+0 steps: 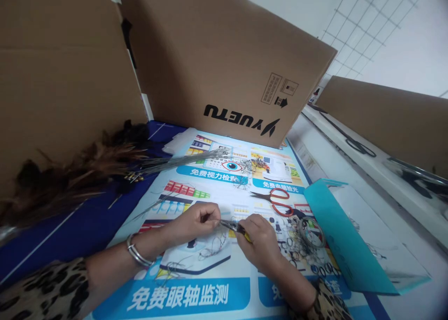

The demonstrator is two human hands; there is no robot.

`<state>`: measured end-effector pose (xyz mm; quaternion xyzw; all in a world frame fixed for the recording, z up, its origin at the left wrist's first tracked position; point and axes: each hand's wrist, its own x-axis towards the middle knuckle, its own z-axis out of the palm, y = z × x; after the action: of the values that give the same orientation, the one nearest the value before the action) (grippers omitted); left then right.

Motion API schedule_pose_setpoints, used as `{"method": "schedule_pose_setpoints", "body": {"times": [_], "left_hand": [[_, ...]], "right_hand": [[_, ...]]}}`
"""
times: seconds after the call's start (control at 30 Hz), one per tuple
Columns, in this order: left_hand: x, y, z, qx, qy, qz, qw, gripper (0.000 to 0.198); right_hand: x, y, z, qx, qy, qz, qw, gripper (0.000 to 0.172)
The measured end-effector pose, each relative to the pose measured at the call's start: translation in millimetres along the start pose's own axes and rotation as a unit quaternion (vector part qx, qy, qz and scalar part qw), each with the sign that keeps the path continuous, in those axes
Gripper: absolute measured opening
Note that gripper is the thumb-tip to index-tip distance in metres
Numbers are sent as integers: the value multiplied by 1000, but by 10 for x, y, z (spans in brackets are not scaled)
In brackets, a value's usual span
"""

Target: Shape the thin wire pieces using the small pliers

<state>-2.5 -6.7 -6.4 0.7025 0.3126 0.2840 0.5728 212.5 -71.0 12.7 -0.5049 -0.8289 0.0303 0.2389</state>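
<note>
My right hand [261, 243] is wrapped around a pair of small pliers [230, 224], whose metal jaws point left. The jaw tips meet the fingertips of my left hand [199, 221], which is closed in a pinch. What it pinches seems to be a thin wire, mostly hidden by the fingers. Loose loops of fine wire [214, 249] lie on the printed sheet just below both hands. Beyond the right hand rest red-handled scissors [280, 202], their dark blades partly apart. A coil of wire [311, 232] sits among small dark rings and wire bits at the right.
A teal open box [338, 240] holding a few wire pieces stands at right. Long thin metal stems [185, 160] lie across the sheet's far left, near brown and black feathers [84, 163]. Tall cardboard panels [217, 58] wall off the back and left.
</note>
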Motion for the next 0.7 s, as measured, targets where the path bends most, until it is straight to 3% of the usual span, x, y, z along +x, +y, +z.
{"method": "schedule_pose_setpoints", "body": {"times": [0.47, 0.57, 0.7], "left_hand": [[-34, 96, 32, 94, 50, 59, 993, 12], [-26, 74, 32, 47, 42, 39, 997, 13], [-15, 43, 23, -86, -17, -52, 995, 16]], "right_hand": [[1, -15, -18, 7, -21, 20, 1000, 11], [0, -1, -13, 21, -19, 20, 999, 12], [0, 47, 21, 47, -8, 23, 999, 13]]}}
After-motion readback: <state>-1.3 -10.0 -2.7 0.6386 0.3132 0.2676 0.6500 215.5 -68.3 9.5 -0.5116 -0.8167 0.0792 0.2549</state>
